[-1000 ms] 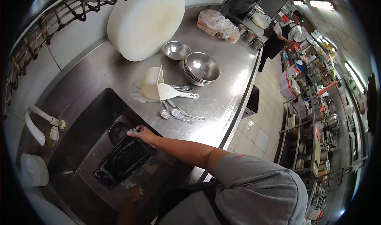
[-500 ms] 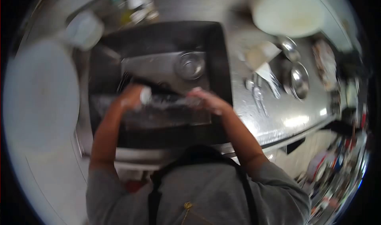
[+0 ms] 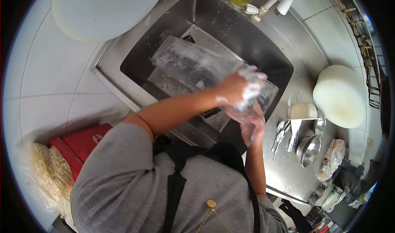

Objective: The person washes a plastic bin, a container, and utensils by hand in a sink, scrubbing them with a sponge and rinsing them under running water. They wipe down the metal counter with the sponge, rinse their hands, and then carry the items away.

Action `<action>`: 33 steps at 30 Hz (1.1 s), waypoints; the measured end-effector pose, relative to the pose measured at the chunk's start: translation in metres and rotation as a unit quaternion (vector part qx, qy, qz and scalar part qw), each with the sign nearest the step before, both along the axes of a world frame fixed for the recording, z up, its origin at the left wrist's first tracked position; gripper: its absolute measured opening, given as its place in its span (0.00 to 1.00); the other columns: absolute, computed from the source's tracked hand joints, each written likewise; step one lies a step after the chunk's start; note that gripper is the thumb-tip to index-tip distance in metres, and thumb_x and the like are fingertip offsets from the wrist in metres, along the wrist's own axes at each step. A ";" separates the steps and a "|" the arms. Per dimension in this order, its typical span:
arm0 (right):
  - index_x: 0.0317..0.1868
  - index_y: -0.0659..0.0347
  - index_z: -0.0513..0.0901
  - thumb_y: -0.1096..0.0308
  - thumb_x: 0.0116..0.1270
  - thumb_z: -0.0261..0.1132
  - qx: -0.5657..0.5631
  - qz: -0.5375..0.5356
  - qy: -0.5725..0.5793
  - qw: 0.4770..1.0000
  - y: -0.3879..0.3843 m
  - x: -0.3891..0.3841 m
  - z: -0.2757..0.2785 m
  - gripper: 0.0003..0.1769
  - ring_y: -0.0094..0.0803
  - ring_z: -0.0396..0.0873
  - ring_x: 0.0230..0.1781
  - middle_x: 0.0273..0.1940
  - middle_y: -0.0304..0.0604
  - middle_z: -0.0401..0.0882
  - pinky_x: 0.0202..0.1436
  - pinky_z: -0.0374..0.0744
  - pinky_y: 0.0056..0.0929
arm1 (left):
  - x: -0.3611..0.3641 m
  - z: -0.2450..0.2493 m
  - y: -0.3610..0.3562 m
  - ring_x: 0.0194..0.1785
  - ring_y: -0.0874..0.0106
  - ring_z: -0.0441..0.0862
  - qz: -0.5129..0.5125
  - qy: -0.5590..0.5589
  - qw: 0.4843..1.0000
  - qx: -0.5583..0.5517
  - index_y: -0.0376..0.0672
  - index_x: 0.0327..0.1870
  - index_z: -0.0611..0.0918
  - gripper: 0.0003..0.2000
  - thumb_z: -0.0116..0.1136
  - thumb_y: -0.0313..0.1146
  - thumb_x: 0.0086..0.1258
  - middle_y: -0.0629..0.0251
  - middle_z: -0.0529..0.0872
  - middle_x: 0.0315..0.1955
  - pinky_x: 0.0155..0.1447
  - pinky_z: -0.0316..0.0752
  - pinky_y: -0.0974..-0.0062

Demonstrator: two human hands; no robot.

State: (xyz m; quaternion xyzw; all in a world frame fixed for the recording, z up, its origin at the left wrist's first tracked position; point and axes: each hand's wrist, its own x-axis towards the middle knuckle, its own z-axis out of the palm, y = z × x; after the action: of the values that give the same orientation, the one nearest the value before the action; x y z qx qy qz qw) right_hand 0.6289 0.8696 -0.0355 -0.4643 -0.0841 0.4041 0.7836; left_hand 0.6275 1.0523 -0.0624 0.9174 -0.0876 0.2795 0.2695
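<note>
A long, clear rectangular container (image 3: 185,64) lies tilted across the dark sink (image 3: 263,39), streaked with white suds. My left hand (image 3: 240,89), covered in foam, presses at the container's right end. Its fingers are closed, and whatever they hold is hidden by suds. Just below it, my right hand (image 3: 252,126) grips the same end from the near side, fingers wrapped round its edge. Foam also coats parts of my right hand.
A white faucet (image 3: 284,2) stands behind the sink. On the right counter are spoons (image 3: 279,136), stacked metal bowls (image 3: 308,150), a beige block-like item (image 3: 303,111) and a large white tub (image 3: 339,96). A large white round object (image 3: 103,11) is upper left; a red item (image 3: 80,144) lies lower left.
The view has turned and sharpened. My left hand has crossed rightward to beside my right hand; earlier the hands were apart along the container. The container now slants down to the right.
</note>
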 end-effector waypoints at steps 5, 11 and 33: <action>0.72 0.68 0.47 0.63 0.51 0.62 0.017 -0.003 -0.042 0.999 -0.039 -0.013 0.053 0.50 0.73 0.69 0.55 0.59 0.79 0.62 0.60 0.71 0.60 | -0.027 -0.092 0.178 0.45 0.59 0.82 0.231 0.126 0.962 -0.077 0.54 0.52 0.79 0.18 0.56 0.39 0.60 0.60 0.83 0.47 0.48 0.76 0.64; 0.72 0.69 0.46 0.65 0.50 0.62 0.008 -0.011 -0.043 0.999 -0.012 -0.017 0.044 0.51 0.68 0.71 0.55 0.59 0.76 0.64 0.59 0.74 0.54 | -0.004 -0.052 0.066 0.66 0.56 0.62 0.132 -0.029 0.990 0.030 0.58 0.60 0.75 0.30 0.64 0.53 0.53 0.63 0.71 0.62 0.67 0.55 0.50; 0.66 0.63 0.62 0.51 0.66 0.63 -0.200 -0.110 -0.249 0.941 -0.070 0.077 0.004 0.36 0.37 0.63 0.66 0.63 0.49 0.67 0.70 0.58 0.38 | -0.057 0.144 0.141 0.26 0.61 0.80 -0.131 0.309 0.940 -0.057 0.43 0.37 0.84 0.12 0.63 0.39 0.55 0.58 0.84 0.24 0.34 0.73 0.66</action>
State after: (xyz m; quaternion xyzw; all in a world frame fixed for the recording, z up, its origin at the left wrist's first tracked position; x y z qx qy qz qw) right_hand 0.7062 0.7997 -0.0318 -0.7034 -0.1427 0.1956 0.6682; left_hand 0.5704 1.1932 0.0812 0.9221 -0.1034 -0.0511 0.3695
